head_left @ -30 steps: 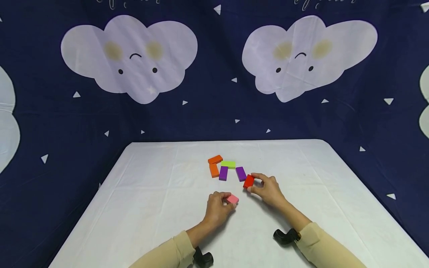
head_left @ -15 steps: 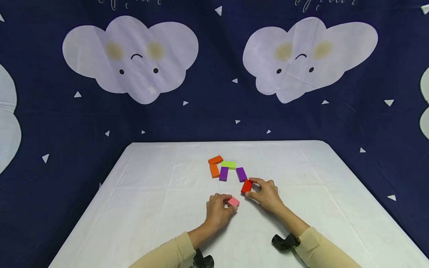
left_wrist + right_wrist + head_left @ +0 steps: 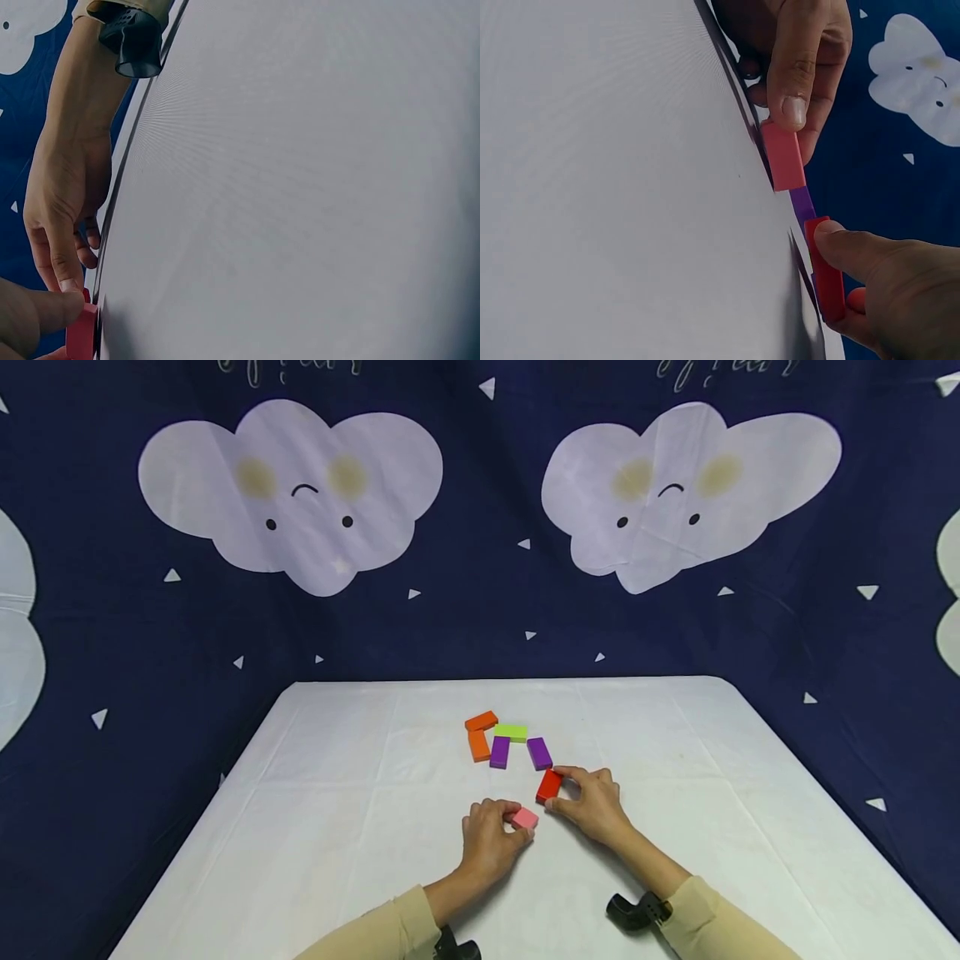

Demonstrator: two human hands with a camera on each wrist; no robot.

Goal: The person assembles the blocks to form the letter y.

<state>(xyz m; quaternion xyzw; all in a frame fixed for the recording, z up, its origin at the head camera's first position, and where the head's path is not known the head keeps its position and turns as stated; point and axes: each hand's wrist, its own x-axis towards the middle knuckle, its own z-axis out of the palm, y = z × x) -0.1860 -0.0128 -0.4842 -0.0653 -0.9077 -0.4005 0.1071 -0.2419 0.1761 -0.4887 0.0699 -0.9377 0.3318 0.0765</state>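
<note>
Two hands, each pinching one block low on the bench.

The left hand (image 3: pixel 486 839) pinches the pink block (image 3: pixel 525 818); the right hand (image 3: pixel 592 802) pinches the red block (image 3: pixel 548 786), just beside a purple block (image 3: pixel 539 753). The red one's long axis runs away from the person, leaning a little right. A careless push could knock the purple block and disturb the group behind.

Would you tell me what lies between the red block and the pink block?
Nothing: the head view shows bare tablecloth between red block and pink block.
</note>
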